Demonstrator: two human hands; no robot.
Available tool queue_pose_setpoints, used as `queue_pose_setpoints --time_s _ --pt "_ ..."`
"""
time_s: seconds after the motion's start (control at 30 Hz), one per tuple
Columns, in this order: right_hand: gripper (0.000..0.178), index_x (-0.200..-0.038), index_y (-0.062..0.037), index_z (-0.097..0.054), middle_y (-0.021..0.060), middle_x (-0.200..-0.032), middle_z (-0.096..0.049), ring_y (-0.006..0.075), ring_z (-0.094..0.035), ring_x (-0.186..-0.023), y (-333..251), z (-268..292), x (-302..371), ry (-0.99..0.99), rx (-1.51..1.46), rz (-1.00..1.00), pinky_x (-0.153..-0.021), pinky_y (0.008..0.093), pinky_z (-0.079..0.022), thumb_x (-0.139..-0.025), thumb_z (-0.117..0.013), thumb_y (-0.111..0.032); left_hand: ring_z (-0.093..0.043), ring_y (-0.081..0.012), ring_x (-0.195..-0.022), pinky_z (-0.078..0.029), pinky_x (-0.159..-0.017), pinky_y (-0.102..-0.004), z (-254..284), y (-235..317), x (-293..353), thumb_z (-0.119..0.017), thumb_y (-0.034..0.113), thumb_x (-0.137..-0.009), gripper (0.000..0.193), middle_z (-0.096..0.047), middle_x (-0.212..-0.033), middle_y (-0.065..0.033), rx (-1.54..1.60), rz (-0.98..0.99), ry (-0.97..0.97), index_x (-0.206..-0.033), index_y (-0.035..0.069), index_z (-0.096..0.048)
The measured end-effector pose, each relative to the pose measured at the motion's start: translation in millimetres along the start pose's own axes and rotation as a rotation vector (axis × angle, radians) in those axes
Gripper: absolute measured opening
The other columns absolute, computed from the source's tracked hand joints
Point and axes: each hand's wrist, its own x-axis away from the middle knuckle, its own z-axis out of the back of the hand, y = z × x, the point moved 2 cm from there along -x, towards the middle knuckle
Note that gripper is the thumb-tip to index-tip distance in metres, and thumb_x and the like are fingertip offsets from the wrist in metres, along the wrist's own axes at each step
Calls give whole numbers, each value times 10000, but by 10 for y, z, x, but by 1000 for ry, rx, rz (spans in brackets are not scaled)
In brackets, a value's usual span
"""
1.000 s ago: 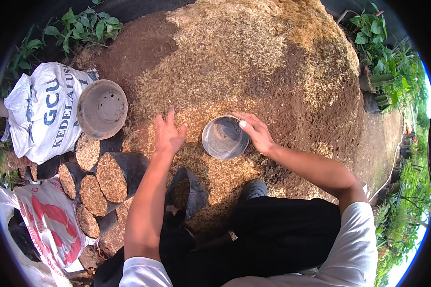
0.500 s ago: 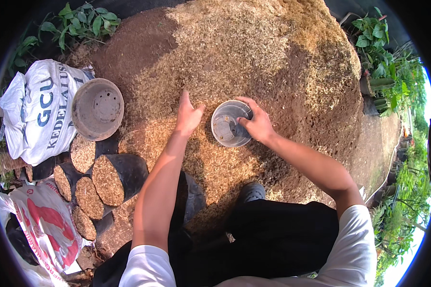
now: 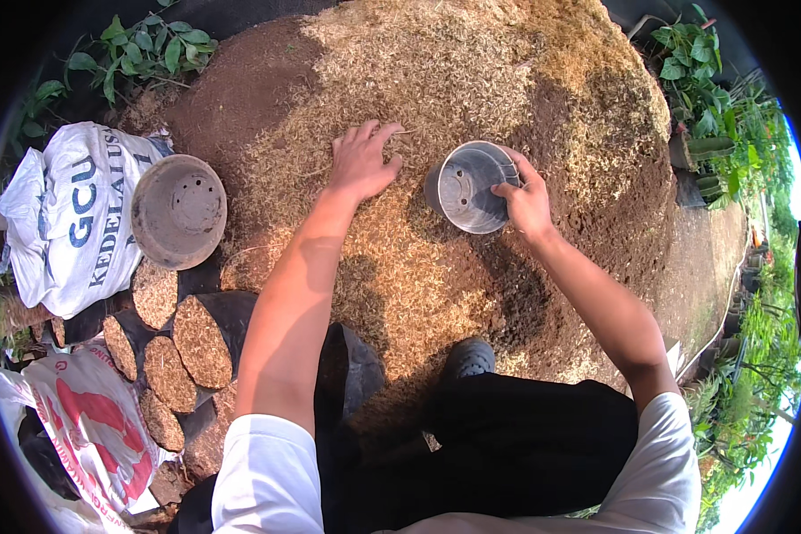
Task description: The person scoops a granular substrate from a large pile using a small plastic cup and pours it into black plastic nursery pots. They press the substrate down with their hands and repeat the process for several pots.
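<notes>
A small grey plastic pot (image 3: 458, 198) is gripped at its right rim by my right hand (image 3: 527, 196), thumb inside and fingers outside. The pot tilts so its inside shows, with dark holes in the bottom and a few bits of chaff. My left hand (image 3: 363, 165) reaches over the mound of pale chaff and brown soil (image 3: 418, 89), its fingers spread and curved, touching or just above the surface. Nothing shows in that hand. A larger dirty grey pot (image 3: 165, 240), holed in its base, leans on a white sack at the left.
The white printed sack (image 3: 62, 214) lies at the left. Below it are several black bags filled with chaff (image 3: 203, 343) and a white and red sack (image 3: 98, 418). Leafy plants (image 3: 694, 62) edge the right side. My shoe (image 3: 470, 358) stands at the mound's near edge.
My right hand has carried the small pot up and to the right. My left hand has moved farther out over the mound and its fingers have spread.
</notes>
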Motion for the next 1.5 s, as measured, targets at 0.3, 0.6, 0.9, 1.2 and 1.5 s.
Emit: queue_pose_setpoints --time_s 0.3,0.6,0.9,1.2,1.5 --pt "616 -1430 -107 -657 142 -1270 -737 250 -690 -1175 120 -38 -24 236 -264 39 -1026 359 -548 -828 -623 19 -339 -439 -1566 -249 -1305 -596 -221 -224 857 -661 423 -933 596 -447 -1637 -203 -12 -5 -340 -1484 212 -577" --pt "329 -1201 -28 -659 40 -922 -654 137 -616 -755 -21 -38 -16 267 -426 -179 -588 292 -502 -892 -570 40 -436 -560 -1448 -553 -1073 -551 10 -157 1473 -983 531 -664 1523 -204 -1664 -390 -210 439 -652 -1726 287 81" --pt "349 -1233 -45 -665 12 -880 -660 103 -598 -709 8 -212 106 234 -313 -57 -565 273 -469 -901 -587 26 -648 -532 -1211 -599 -1007 -476 -311 -135 1259 -862 19 -809 1266 -290 -1511 -496 418 520 -158 -1721 241 -12" --pt "584 -1501 -96 -561 253 -1479 -547 393 -626 -1281 -395 21 -144 340 171 217 -1088 479 -531 -921 -569 -34 -719 -431 -1101 -617 -899 -405 -41 -103 1386 -890 391 -824 1342 -443 -1503 -449 214 587 -389 -1697 35 64" --pt "808 -1469 -380 -523 277 -1628 -291 553 -313 -1503 -631 -623 -139 108 798 762 -1012 573 -616 -796 -719 21 -390 -478 -1508 -343 -1265 -478 -533 -276 1574 -928 279 -787 1406 -286 -1593 -465 792 466 -233 -1623 -142 121"
